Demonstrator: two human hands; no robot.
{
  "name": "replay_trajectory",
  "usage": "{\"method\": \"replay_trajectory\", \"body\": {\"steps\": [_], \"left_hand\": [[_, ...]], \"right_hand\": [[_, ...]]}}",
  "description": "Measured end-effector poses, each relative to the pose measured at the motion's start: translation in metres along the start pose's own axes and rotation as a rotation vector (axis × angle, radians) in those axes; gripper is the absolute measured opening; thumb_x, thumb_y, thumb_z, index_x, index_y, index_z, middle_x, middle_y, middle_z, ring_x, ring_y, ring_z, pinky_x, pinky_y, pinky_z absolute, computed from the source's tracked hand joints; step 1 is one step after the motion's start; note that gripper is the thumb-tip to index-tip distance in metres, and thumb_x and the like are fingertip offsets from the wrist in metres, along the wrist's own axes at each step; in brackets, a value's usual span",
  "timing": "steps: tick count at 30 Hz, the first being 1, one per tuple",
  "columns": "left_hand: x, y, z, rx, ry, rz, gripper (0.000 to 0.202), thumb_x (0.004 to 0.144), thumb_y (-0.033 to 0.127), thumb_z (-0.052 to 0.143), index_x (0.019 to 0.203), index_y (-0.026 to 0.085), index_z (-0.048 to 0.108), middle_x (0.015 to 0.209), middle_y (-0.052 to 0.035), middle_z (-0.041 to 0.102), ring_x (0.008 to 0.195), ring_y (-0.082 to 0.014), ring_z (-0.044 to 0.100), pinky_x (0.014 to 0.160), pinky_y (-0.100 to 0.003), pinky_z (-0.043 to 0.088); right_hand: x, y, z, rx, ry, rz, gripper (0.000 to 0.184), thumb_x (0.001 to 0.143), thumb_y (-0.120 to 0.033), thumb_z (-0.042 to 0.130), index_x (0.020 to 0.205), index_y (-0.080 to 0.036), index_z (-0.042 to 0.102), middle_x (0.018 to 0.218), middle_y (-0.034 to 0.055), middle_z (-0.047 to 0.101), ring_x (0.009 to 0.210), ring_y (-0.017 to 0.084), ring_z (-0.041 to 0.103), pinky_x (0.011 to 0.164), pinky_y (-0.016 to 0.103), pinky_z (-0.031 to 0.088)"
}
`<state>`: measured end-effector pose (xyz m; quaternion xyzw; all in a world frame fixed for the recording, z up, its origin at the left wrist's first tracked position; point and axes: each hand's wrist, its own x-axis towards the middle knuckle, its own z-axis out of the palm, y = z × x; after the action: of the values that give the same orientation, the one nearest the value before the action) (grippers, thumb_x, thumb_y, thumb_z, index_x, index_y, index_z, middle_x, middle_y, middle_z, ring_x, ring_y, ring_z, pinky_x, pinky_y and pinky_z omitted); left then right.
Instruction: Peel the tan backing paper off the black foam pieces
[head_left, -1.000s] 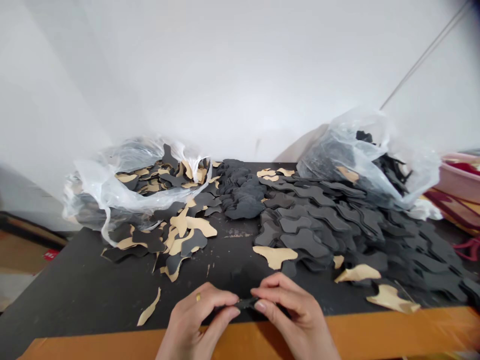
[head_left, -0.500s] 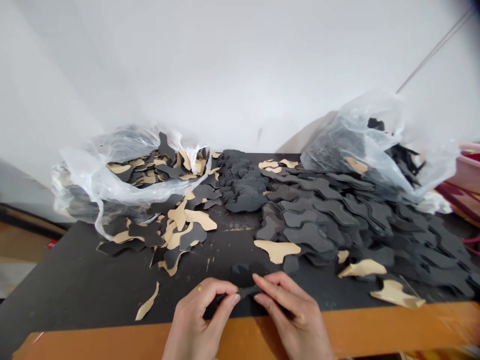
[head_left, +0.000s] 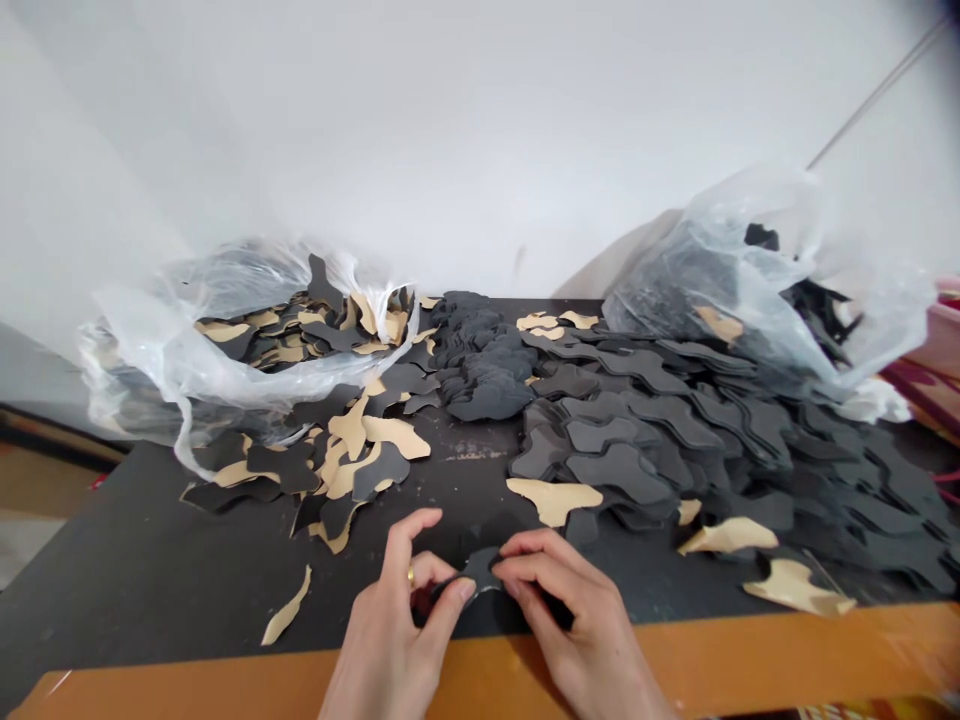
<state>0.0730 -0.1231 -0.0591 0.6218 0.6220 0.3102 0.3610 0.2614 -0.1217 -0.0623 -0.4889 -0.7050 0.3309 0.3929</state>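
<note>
A small black cut-out piece [head_left: 478, 572] sits pinched between both hands just above the near edge of the black table top [head_left: 150, 570], close to the middle of the view. The left hand [head_left: 390, 640] grips its left end between thumb and a bent finger, with the forefinger lifted and stretched away from the piece; a gold ring [head_left: 410, 575] shows on one finger. The right hand [head_left: 581, 640] closes its fingertips on the right end, knuckles up. Both wrists cross the orange-brown border [head_left: 750, 660] that runs along the front of the table. Just beyond the hands lies a tan shape [head_left: 555, 498], and to the left a thin tan strip [head_left: 285, 620] lies alone on the dark surface. Further left is a loose scatter of black and tan pieces [head_left: 352, 460], spilling from the left plastic bag [head_left: 187, 340]. To the right a broad heap of overlapping black pieces [head_left: 675, 440] reaches back to the right plastic bag [head_left: 750, 270], with two more tan scraps [head_left: 724, 537] near its front. Between the bags stands a small dark stack [head_left: 480, 360], against the white wall [head_left: 450, 150]
</note>
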Motion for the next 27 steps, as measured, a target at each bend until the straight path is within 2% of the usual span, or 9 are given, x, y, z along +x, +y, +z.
{"method": "replay_trajectory", "body": {"steps": [5,9,13,16,21,27], "left_hand": [[-0.001,-0.001,-0.001,0.146,0.020,0.177,0.011,0.094,0.027,0.052,0.103,0.027,0.057,0.080,0.0044,0.071,0.067,-0.0139,0.068,0.064,-0.022,0.053],[-0.004,-0.001,-0.001,0.292,0.082,0.306,0.009,0.094,0.024,0.052,0.099,0.027,0.059,0.091,0.0003,0.070,0.075,-0.0159,0.069,0.067,-0.025,0.055],[-0.004,-0.001,0.003,0.355,0.176,0.402,0.017,0.091,0.024,0.056,0.108,0.023,0.057,0.105,-0.0060,0.066,0.088,-0.0205,0.068,0.075,-0.031,0.058],[-0.003,-0.004,0.005,0.376,0.182,0.476,0.028,0.091,0.022,0.057,0.119,0.021,0.056,0.105,-0.0077,0.065,0.091,-0.0215,0.066,0.076,-0.031,0.059],[-0.001,-0.010,0.008,0.402,0.193,0.579,0.027,0.094,0.015,0.052,0.118,0.022,0.062,0.104,-0.0078,0.064,0.091,-0.0203,0.064,0.077,-0.030,0.058],[0.001,-0.011,0.010,0.403,0.186,0.590,0.029,0.094,0.012,0.051,0.119,0.019,0.063,0.103,-0.0086,0.062,0.087,-0.0189,0.062,0.075,-0.030,0.058]], "right_hand": [[0.002,0.004,0.000,0.017,-0.020,0.043,0.024,0.094,-0.012,0.049,0.103,-0.023,0.068,0.103,0.0039,0.064,0.093,0.013,0.064,0.083,0.019,0.049],[0.005,0.003,-0.002,0.030,-0.043,0.084,0.024,0.092,-0.012,0.051,0.103,-0.023,0.069,0.104,0.0033,0.064,0.094,0.013,0.064,0.085,0.019,0.048],[0.007,0.001,-0.003,0.023,-0.059,0.125,0.025,0.091,-0.012,0.051,0.103,-0.024,0.069,0.103,0.0032,0.064,0.092,0.014,0.065,0.083,0.021,0.050],[0.009,0.001,-0.003,0.016,-0.061,0.136,0.024,0.091,-0.012,0.051,0.102,-0.022,0.070,0.103,0.0042,0.065,0.092,0.014,0.065,0.081,0.022,0.051],[0.011,0.000,-0.003,-0.009,-0.061,0.130,0.027,0.090,-0.012,0.049,0.103,-0.022,0.071,0.101,0.0048,0.065,0.088,0.015,0.066,0.074,0.022,0.053],[0.012,-0.003,-0.003,-0.060,-0.053,0.087,0.031,0.090,-0.010,0.047,0.104,-0.021,0.073,0.099,0.0054,0.065,0.085,0.014,0.066,0.074,0.022,0.054]]}}
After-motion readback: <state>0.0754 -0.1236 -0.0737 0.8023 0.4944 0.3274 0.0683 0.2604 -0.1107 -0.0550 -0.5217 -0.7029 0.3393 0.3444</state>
